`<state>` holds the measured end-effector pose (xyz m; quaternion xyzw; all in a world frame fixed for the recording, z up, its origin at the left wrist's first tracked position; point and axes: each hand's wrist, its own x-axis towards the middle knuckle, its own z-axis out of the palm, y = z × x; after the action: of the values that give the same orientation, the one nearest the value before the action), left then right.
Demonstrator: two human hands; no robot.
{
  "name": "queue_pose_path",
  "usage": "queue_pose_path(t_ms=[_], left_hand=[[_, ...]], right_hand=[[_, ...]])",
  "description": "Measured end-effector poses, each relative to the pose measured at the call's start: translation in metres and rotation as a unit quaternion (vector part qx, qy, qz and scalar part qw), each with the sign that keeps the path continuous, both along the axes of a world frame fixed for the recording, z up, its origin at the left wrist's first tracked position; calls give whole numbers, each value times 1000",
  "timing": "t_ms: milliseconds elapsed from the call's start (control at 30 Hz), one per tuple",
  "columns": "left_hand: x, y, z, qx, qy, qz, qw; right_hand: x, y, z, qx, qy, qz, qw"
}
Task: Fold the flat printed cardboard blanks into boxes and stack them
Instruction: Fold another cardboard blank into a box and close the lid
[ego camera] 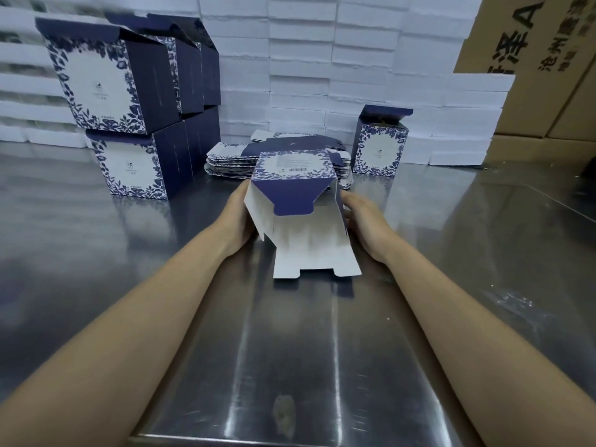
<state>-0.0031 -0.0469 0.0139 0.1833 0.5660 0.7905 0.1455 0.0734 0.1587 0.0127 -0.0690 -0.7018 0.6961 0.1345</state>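
Note:
A partly folded blue-and-white floral box [300, 208] stands opened out at the middle of the steel table, its open end and white inside flaps facing me. My left hand [237, 217] holds its left wall and my right hand [362, 221] holds its right wall. Just behind it lies a pile of flat printed blanks [232, 159]. Finished boxes are stacked at the far left [129, 117], two levels high. One finished box [380, 146] stands alone at the right with its lid flap up.
The steel table [306, 350] stretches toward me. White foam blocks [322, 59] form a wall along the back. Brown shipping cartons [548, 75] stand at the far right.

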Motion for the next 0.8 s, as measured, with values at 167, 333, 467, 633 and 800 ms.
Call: queue_pose_path(t_ms=[167, 333, 467, 633, 800], left_hand=[[2, 2, -4, -75, -7, 17, 997], [12, 2, 1, -77, 39, 3, 996], [17, 8, 10, -9, 48, -10, 999], [16, 9, 10, 70, 45, 9, 997], [6, 11, 5, 36, 30, 146, 988]], right_hand=[[8, -2, 4, -34, 16, -30, 999], [11, -2, 8, -131, 92, 51, 986], [14, -1, 5, -62, 74, 106, 990], [18, -6, 7, -18, 65, 149, 987], [17, -8, 7, 6, 93, 105, 990]])
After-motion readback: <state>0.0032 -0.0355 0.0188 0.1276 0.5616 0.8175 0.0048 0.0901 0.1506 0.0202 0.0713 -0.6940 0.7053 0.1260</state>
